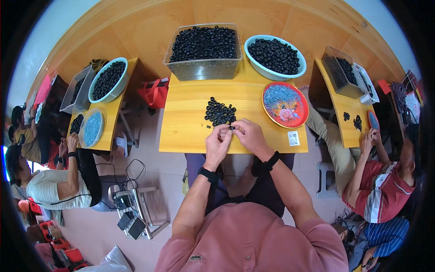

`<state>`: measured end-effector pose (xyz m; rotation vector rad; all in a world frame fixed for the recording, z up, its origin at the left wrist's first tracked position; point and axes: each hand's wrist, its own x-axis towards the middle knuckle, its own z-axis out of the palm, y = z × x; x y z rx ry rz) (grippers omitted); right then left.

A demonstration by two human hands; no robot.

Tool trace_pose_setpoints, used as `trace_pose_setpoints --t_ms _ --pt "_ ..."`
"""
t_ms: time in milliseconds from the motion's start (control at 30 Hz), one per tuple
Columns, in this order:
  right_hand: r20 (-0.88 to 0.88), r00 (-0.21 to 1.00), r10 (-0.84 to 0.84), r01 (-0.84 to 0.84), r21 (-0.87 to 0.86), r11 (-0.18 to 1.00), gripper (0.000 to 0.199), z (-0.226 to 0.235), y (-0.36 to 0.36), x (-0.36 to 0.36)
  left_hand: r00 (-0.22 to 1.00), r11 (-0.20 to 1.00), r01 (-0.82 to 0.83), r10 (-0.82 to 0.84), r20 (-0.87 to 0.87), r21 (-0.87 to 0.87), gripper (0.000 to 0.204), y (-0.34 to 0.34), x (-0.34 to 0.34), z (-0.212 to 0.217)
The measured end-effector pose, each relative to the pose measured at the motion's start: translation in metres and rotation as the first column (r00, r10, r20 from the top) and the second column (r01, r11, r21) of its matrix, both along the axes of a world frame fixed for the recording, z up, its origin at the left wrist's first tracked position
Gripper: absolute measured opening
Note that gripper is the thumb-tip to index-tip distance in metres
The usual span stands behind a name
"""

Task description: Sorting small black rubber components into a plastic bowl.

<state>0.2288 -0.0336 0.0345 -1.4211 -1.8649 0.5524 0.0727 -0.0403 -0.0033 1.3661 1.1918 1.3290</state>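
Note:
Near the front edge of the yellow table, my left hand and my right hand meet fingertip to fingertip. Between them they pinch one small round black part; its details are mostly covered by the fingers. Just beyond my fingertips lies a loose pile of black ring-shaped parts, several showing a hole in the middle. To the right of my right hand sits a round red tray with a flower print, holding many thin blue-grey pieces too small to make out singly.
Along the table's far side stand a clear plastic bin and a light-blue basin, both full of black parts. A white label lies at the front right corner. People work at side tables left and right. A red bag stands between tables.

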Motion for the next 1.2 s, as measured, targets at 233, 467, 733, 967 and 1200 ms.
trace_pose_setpoints --t_ms 233,467,733,967,1200 --pt "-0.043 0.995 0.09 -0.071 0.324 0.943 0.015 -0.004 -0.014 -0.004 0.971 0.979 0.179 -0.159 0.181 -0.102 0.018 0.008 -0.011 -0.013" --pt "0.034 0.995 0.089 -0.096 0.341 0.935 0.023 -0.006 -0.025 0.002 0.978 0.976 0.195 -0.187 0.088 -0.101 0.02 0.005 -0.004 0.003" --pt "-0.005 0.996 -0.093 0.092 0.26 0.961 0.012 0.012 -0.009 0.042 0.986 0.981 0.157 -0.162 -0.034 -0.115 0.017 0.003 -0.005 -0.001" --pt "0.283 0.874 -0.395 0.353 0.187 0.917 0.018 0.016 0.044 0.149 0.98 0.983 0.167 -0.156 -0.121 0.083 0.016 0.005 -0.005 0.004" --pt "0.241 0.954 -0.18 0.215 -0.128 0.968 0.024 0.014 0.047 0.155 0.977 0.986 0.169 -0.167 -0.131 0.004 0.018 0.003 -0.008 -0.001"
